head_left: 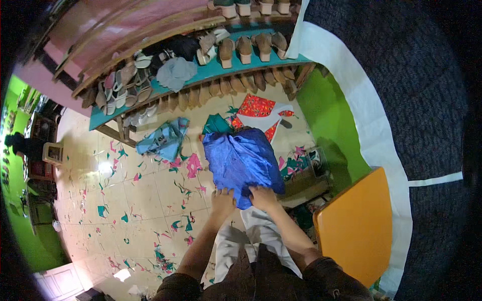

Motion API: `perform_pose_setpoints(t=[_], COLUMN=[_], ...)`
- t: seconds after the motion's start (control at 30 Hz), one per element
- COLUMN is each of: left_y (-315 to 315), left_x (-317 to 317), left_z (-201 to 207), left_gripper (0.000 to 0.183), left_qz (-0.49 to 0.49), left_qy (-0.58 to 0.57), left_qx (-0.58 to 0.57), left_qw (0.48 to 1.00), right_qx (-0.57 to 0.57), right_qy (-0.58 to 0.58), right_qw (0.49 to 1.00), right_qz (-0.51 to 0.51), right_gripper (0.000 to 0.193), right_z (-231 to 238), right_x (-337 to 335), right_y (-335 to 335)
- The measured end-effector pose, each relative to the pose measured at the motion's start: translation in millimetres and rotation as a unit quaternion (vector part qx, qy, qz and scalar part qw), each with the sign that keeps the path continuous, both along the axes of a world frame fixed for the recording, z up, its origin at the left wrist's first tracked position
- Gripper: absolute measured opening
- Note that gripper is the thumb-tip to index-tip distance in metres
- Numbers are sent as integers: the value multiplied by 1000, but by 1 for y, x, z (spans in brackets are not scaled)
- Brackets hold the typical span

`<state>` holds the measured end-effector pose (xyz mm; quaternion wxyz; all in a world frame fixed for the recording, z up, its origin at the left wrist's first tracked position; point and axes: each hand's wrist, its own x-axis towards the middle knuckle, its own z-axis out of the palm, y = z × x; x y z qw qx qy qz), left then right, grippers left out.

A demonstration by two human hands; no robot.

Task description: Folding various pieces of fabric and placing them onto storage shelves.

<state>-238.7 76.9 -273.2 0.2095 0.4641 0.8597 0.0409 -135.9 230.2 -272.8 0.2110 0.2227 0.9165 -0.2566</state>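
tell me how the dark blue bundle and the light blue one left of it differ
Colour: the dark blue bundle is deep and mostly plain; the light blue one is paler, with dark marks.
Size: the dark blue bundle looks clearly bigger and fuller than the light blue one.
Contact: the left hand and right hand touch the dark blue bundle; the light blue one lies untouched.
Shared: both look creased.

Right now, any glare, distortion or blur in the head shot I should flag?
Head view: glare spot on the tiled floor; fisheye bows the teal shelf, corners fall to black; blue bundle evenly lit, folds readable; left hand and right hand visible, fine finger detail soft; dark sleeves show little texture.
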Motion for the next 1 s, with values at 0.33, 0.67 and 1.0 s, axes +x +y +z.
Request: perform_pose_setpoints(t=[0.33,0.67,1.0], left_y=[87,92,99], left_x=[-78,-110,-25], left_z=[-53,-26,110], left_gripper=[72,26,36], left_qz=[-2,-103,-306], left_qy=[45,21,-208], left_qx=[81,156,315], left_qw=[996,982,874], right_qx=[84,-394,-202], right_qy=[76,162,264], right_qw=[982,899,929], right_qz=[-154,-101,-162], right_gripper=[40,30,42], right_z=[-58,47,65], right_x=[-70,-38,39], right_y=[61,60,55])
